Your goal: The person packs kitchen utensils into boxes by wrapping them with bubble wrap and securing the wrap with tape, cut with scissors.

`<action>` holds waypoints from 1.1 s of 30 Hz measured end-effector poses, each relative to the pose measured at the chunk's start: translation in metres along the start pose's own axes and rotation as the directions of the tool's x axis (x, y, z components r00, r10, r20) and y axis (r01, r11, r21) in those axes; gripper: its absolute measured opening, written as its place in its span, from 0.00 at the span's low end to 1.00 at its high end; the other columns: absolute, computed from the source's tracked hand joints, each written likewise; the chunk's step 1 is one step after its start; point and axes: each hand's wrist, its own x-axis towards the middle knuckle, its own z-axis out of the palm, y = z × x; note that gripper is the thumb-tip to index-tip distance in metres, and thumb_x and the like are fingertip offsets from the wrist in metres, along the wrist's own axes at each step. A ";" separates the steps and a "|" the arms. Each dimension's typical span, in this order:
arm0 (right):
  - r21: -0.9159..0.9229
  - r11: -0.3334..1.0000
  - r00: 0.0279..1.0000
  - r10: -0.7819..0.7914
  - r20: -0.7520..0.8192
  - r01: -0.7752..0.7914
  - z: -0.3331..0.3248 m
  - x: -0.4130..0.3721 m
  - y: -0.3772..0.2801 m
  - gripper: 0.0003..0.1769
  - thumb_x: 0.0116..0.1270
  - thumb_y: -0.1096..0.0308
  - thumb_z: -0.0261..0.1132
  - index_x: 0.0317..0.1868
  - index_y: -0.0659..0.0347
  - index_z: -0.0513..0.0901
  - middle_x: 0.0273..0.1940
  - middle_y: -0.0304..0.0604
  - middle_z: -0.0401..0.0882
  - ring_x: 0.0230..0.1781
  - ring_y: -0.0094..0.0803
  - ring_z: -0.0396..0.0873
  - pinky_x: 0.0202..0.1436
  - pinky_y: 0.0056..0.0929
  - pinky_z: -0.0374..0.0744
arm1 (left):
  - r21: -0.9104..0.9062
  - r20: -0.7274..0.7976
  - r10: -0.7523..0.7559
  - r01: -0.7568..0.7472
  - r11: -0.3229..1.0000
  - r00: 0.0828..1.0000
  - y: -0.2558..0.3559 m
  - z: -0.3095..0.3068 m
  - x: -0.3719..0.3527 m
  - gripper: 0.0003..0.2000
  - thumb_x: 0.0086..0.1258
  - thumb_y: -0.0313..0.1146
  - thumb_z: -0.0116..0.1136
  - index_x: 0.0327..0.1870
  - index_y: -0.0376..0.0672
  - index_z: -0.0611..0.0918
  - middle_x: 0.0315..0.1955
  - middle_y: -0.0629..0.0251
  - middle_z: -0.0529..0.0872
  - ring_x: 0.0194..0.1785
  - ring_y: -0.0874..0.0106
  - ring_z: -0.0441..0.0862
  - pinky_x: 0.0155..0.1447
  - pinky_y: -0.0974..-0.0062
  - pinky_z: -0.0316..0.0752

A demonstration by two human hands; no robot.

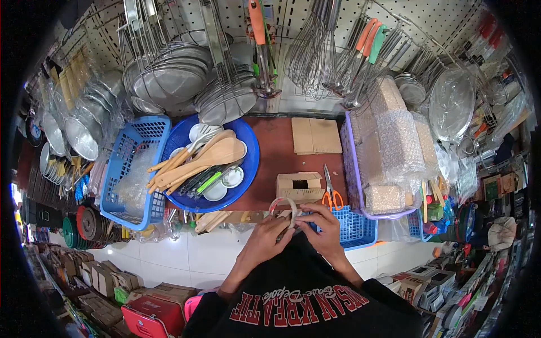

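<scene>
Close to my body, my left hand (269, 234) is closed around a roll of tape (276, 203), its ring standing up above the fingers. My right hand (322, 226) pinches at the right side of the roll; whether it grips the tape's loose end is too small to tell. Just beyond the hands lies a small cardboard piece (288, 194) with a dark patch in its middle. Scissors (332, 198) with orange handles rest to its right, blades pointing away from me. A folded cardboard sheet (315, 135) lies farther back on the brown table (270, 152).
To the left stand a blue bowl (253, 163) of wooden spatulas and a light-blue basket (152, 208). A purple basket (354, 169) holds bubble-wrapped packs at right. Below the table edge is a blue crate (360, 231). Strainers (169, 81) and whisks (313, 67) hang behind.
</scene>
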 end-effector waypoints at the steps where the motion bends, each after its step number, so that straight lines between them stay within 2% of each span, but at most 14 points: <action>1: -0.032 0.999 1.000 -0.020 0.000 0.020 0.000 0.000 0.001 0.09 0.58 0.74 0.74 0.40 0.62 0.87 0.49 0.45 0.84 0.47 0.41 0.84 0.47 0.35 0.83 | -0.013 -0.002 -0.004 0.004 1.000 1.000 -0.001 0.002 -0.001 0.07 0.66 0.26 0.64 0.41 0.32 0.81 0.33 0.47 0.83 0.37 0.48 0.80 0.44 0.56 0.73; 7: -0.195 0.978 0.994 -0.061 0.092 0.078 -0.002 -0.001 0.003 0.09 0.60 0.76 0.70 0.39 0.65 0.79 0.47 0.47 0.84 0.44 0.44 0.84 0.46 0.36 0.82 | -0.055 0.059 -0.043 0.046 0.997 0.997 -0.006 0.007 -0.003 0.08 0.68 0.28 0.63 0.41 0.33 0.81 0.34 0.47 0.83 0.39 0.47 0.80 0.45 0.57 0.74; 10: -0.035 0.990 0.984 0.140 0.112 -0.137 -0.003 -0.009 0.008 0.07 0.68 0.75 0.65 0.43 0.66 0.76 0.46 0.48 0.85 0.44 0.43 0.86 0.46 0.37 0.83 | -0.097 0.117 -0.078 0.090 0.991 0.990 -0.004 0.007 -0.004 0.07 0.66 0.28 0.63 0.39 0.33 0.80 0.33 0.47 0.83 0.37 0.48 0.79 0.44 0.57 0.74; 12: 0.101 0.939 0.939 0.315 0.137 -0.330 -0.009 -0.010 0.010 0.06 0.74 0.73 0.61 0.45 0.67 0.75 0.46 0.49 0.85 0.45 0.41 0.86 0.47 0.36 0.83 | -0.104 0.148 -0.078 0.094 0.990 0.986 -0.006 0.005 -0.006 0.06 0.64 0.26 0.62 0.37 0.33 0.80 0.32 0.48 0.82 0.35 0.49 0.78 0.43 0.58 0.74; 13: 0.167 0.892 0.904 0.397 0.159 -0.420 -0.011 -0.010 0.010 0.06 0.76 0.72 0.58 0.46 0.67 0.74 0.46 0.49 0.85 0.45 0.40 0.87 0.47 0.35 0.83 | -0.103 0.144 -0.029 0.044 0.994 0.989 -0.012 0.005 -0.009 0.06 0.62 0.25 0.61 0.36 0.33 0.80 0.31 0.49 0.82 0.34 0.49 0.78 0.42 0.58 0.74; 15: 0.252 0.875 0.909 0.379 0.173 -0.413 -0.008 -0.011 0.014 0.06 0.79 0.71 0.54 0.45 0.67 0.73 0.42 0.45 0.86 0.41 0.28 0.83 0.44 0.27 0.80 | -0.101 0.136 0.070 -0.057 0.993 0.988 -0.027 0.004 -0.015 0.05 0.59 0.24 0.59 0.35 0.33 0.79 0.30 0.50 0.81 0.33 0.50 0.77 0.41 0.59 0.74; 16: 0.295 0.863 0.911 0.370 0.181 -0.409 -0.006 -0.012 0.015 0.07 0.80 0.70 0.52 0.45 0.66 0.72 0.40 0.43 0.86 0.40 0.22 0.81 0.42 0.24 0.78 | -0.112 0.155 -0.004 0.022 0.994 0.988 -0.029 0.003 -0.017 0.05 0.58 0.24 0.58 0.35 0.33 0.79 0.30 0.50 0.81 0.33 0.52 0.78 0.41 0.61 0.74; 18: 0.215 0.884 0.903 0.375 0.208 -0.416 -0.006 -0.010 0.010 0.07 0.80 0.70 0.54 0.44 0.66 0.72 0.40 0.44 0.86 0.40 0.23 0.81 0.43 0.24 0.78 | -0.130 0.192 -0.147 0.173 0.976 0.970 -0.028 0.001 -0.015 0.06 0.57 0.22 0.57 0.35 0.33 0.79 0.29 0.51 0.81 0.34 0.54 0.79 0.43 0.63 0.75; 19: 0.174 0.892 0.899 0.378 0.221 -0.418 -0.006 -0.009 0.008 0.07 0.80 0.70 0.54 0.44 0.66 0.72 0.40 0.44 0.86 0.40 0.24 0.82 0.43 0.24 0.78 | -0.196 0.238 -0.301 0.349 0.916 0.923 -0.024 0.001 -0.017 0.16 0.59 0.20 0.55 0.50 0.35 0.79 0.33 0.54 0.82 0.37 0.62 0.81 0.45 0.67 0.76; 22: 0.198 0.900 0.908 0.336 0.249 -0.388 -0.002 -0.013 0.014 0.08 0.79 0.69 0.55 0.49 0.66 0.73 0.40 0.48 0.86 0.42 0.41 0.88 0.48 0.34 0.82 | -0.420 0.180 -0.308 0.357 0.834 0.934 -0.029 0.016 -0.020 0.30 0.62 0.17 0.51 0.70 0.41 0.67 0.43 0.57 0.81 0.43 0.68 0.81 0.47 0.69 0.77; 25: 0.133 0.916 0.894 0.326 0.307 -0.379 -0.003 -0.010 0.009 0.08 0.78 0.69 0.57 0.49 0.66 0.75 0.40 0.51 0.85 0.42 0.48 0.87 0.45 0.36 0.81 | -0.325 0.178 -0.188 0.238 0.915 0.966 -0.029 0.019 -0.018 0.37 0.69 0.19 0.52 0.79 0.46 0.52 0.50 0.58 0.76 0.46 0.69 0.79 0.49 0.71 0.77; 28: 0.097 0.914 0.881 0.346 0.322 -0.394 -0.005 -0.008 0.006 0.08 0.77 0.69 0.59 0.48 0.66 0.76 0.39 0.53 0.85 0.43 0.53 0.86 0.44 0.37 0.81 | -0.427 0.252 -0.443 0.510 0.747 0.860 -0.017 0.020 -0.012 0.34 0.74 0.25 0.56 0.78 0.44 0.55 0.50 0.59 0.75 0.46 0.69 0.79 0.51 0.71 0.76; 31: 0.115 0.898 0.864 0.365 0.346 -0.426 -0.005 -0.009 0.009 0.09 0.77 0.68 0.59 0.47 0.66 0.76 0.40 0.53 0.84 0.42 0.52 0.86 0.42 0.37 0.80 | -0.359 0.183 -0.426 0.464 0.810 0.886 -0.022 0.027 -0.013 0.31 0.77 0.31 0.57 0.77 0.43 0.59 0.49 0.59 0.75 0.47 0.69 0.79 0.52 0.71 0.75; 33: 0.130 0.908 0.880 0.339 0.334 -0.399 -0.005 -0.011 0.011 0.09 0.77 0.67 0.59 0.47 0.66 0.77 0.40 0.52 0.85 0.42 0.51 0.86 0.42 0.36 0.80 | -0.319 0.147 -0.396 0.422 0.849 0.906 -0.023 0.029 -0.012 0.29 0.77 0.30 0.57 0.76 0.42 0.61 0.49 0.59 0.76 0.47 0.69 0.79 0.53 0.70 0.75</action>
